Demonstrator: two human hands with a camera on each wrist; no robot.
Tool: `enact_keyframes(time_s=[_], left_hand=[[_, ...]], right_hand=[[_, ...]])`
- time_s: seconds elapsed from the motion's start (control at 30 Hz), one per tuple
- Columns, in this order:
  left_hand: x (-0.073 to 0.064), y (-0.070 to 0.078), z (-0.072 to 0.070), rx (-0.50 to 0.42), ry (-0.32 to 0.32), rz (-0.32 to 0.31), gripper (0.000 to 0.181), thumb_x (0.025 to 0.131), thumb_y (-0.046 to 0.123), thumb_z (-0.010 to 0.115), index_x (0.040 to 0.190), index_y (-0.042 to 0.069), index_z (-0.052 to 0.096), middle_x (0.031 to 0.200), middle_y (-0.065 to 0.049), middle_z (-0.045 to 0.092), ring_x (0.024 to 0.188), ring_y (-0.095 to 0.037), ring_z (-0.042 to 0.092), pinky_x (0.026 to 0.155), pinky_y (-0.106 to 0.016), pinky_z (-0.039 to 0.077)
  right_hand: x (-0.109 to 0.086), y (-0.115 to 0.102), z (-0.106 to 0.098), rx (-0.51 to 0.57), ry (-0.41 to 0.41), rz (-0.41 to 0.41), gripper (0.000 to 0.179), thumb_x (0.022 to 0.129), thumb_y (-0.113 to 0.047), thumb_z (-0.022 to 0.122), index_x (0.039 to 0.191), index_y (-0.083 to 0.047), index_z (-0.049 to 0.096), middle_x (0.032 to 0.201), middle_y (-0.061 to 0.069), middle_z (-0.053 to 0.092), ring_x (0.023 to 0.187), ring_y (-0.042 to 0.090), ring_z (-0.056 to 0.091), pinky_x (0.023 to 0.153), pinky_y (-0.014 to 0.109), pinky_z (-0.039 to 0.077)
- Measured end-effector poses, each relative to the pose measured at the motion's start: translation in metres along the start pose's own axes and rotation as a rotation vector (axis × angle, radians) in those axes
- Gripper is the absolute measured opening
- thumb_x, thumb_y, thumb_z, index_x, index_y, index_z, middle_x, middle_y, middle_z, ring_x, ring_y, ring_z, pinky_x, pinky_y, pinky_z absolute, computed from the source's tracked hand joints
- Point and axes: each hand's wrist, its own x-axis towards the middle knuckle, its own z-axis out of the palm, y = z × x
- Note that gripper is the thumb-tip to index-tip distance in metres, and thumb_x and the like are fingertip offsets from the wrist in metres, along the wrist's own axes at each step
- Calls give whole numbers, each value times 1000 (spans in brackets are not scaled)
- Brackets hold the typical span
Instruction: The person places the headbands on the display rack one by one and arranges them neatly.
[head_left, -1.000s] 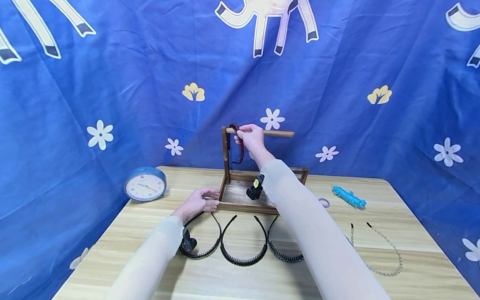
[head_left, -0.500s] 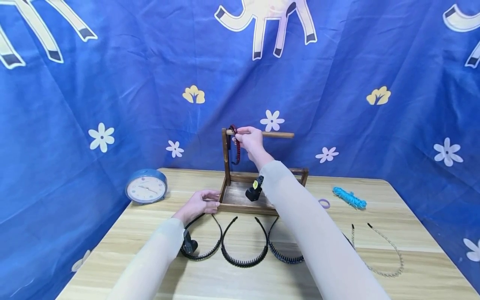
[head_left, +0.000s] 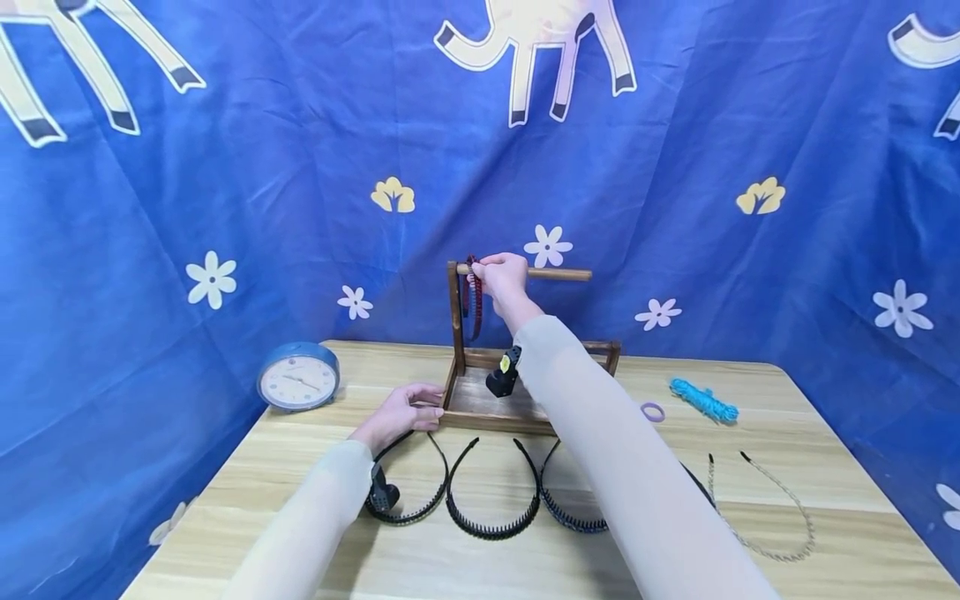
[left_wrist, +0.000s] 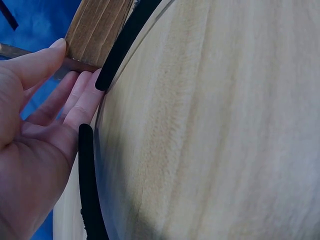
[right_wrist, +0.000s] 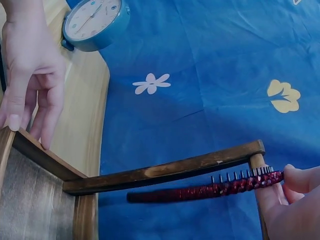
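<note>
In the head view, my right hand (head_left: 504, 282) pinches a dark red toothed headband (head_left: 477, 310) at its curved top, over the round bar (head_left: 558, 273) of a wooden stand. The headband's arms hang below the bar, close beside the upright post (head_left: 456, 321). Its short teeth and sparkly red surface show in the right wrist view, with the fingertips (right_wrist: 295, 179) at its end by the bar. My left hand (head_left: 405, 414) rests against the front left corner of the stand's tray (head_left: 495, 422), fingers fairly straight and thumb tip at the wood's edge (left_wrist: 92, 35).
In front of the stand lie black toothed headbands (head_left: 492, 532), one partly under my left wrist. A pale beaded headband (head_left: 798, 508), a purple ring (head_left: 652, 412) and a blue cord bundle (head_left: 703, 400) lie to the right. A blue clock (head_left: 298, 377) stands at left.
The red headband has turned on the bar and hangs straighter, with both arms now showing beside the post. My right hand keeps hold of it; the left hand stays at the tray corner.
</note>
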Motion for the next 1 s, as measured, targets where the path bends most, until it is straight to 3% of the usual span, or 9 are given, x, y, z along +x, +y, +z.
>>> enact_keyframes(time_s=[0.3, 1.0], left_hand=[[0, -3, 1, -2, -7, 12, 51, 85, -8, 59, 132, -10, 40, 127, -32, 42, 102, -39, 56, 85, -43, 53], [-1, -2, 2, 3, 9, 7, 52, 84, -6, 61, 132, -8, 41, 133, -28, 40, 104, -42, 55, 86, -45, 52]], right_hand=[[-1, -1, -1, -75, 10, 38, 7, 82, -5, 70, 88, -2, 70, 92, 8, 65, 78, 19, 67, 69, 29, 58], [-1, 4, -14, -107, -95, 9, 18, 88, -9, 64, 104, -4, 67, 101, 10, 65, 86, 23, 65, 80, 36, 55]])
